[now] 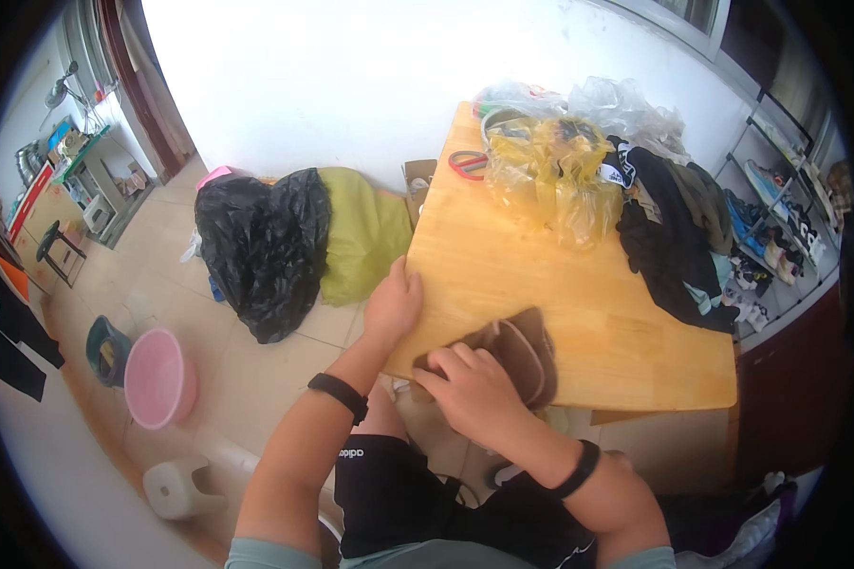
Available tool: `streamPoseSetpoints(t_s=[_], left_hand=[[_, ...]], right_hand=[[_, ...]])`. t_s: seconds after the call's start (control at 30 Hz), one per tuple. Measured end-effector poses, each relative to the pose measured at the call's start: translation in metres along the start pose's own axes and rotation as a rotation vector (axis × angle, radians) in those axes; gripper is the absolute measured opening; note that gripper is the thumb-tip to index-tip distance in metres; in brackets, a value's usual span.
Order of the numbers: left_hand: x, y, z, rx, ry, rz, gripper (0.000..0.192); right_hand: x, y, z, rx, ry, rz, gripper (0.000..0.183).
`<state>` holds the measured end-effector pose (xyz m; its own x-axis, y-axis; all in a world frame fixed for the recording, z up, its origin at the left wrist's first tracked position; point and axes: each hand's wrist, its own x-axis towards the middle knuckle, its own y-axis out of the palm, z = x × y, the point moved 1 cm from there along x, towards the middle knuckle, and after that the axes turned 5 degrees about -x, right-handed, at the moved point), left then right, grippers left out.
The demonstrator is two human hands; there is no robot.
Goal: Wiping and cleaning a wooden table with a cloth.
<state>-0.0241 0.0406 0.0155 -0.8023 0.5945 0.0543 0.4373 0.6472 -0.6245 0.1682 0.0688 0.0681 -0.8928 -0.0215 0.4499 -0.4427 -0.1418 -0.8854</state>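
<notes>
My left hand (pixel 393 302) grips the left edge of a wooden table (pixel 519 274), its fingers lying along the rim. A folded brown cloth (pixel 534 348) rests on the tabletop near the front edge. Over its left end is my right hand (pixel 470 384), with thumb and fingers pinching the fabric. Part of the cloth is hidden under that hand. Farther back on the table are scissors with red handles (pixel 468 166), beside a yellow plastic bag (pixel 551 171). A heap of dark clothes (pixel 672 235) lies along the right side.
Clear plastic bags (pixel 630 107) sit at the table's back by the wall. A black plastic bag (pixel 263 249) and a yellow-green sack (pixel 363 235) stand left of the table. Lower left are a pink basin (pixel 158 380) and a plastic stool (pixel 181 487). A shoe rack (pixel 776 213) stands right.
</notes>
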Motion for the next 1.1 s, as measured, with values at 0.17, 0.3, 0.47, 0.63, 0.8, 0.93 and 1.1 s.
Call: streamPoseSetpoints(t_s=[0.17, 0.3, 0.47, 0.63, 0.8, 0.93, 1.1], left_hand=[[-0.002, 0.0, -0.006, -0.03, -0.066, 0.015, 0.051], [-0.001, 0.0, -0.004, 0.021, -0.03, 0.008, 0.051], [-0.002, 0.003, -0.01, -0.02, -0.083, 0.039, 0.051], [-0.003, -0.001, -0.004, 0.0, -0.037, 0.005, 0.052], [0.002, 0.0, -0.003, -0.086, -0.049, 0.033, 0.054], [0.014, 0.008, 0.013, -0.199, -0.066, 0.107, 0.056], [0.02, 0.013, 0.037, -0.301, 0.003, 0.166, 0.061]], right_hand=[[-0.019, -0.016, 0.0, 0.005, 0.089, 0.062, 0.039], [-0.01, 0.001, 0.001, -0.043, 0.077, 0.094, 0.035], [0.02, 0.017, 0.001, -0.06, 0.046, 0.13, 0.03], [0.0, -0.003, -0.009, 0.0, -0.014, 0.172, 0.031], [-0.002, -0.001, -0.011, 0.035, -0.042, 0.144, 0.03], [0.03, 0.032, 0.015, -0.001, -0.087, 0.045, 0.022], [0.02, 0.017, 0.007, 0.046, -0.062, 0.103, 0.031]])
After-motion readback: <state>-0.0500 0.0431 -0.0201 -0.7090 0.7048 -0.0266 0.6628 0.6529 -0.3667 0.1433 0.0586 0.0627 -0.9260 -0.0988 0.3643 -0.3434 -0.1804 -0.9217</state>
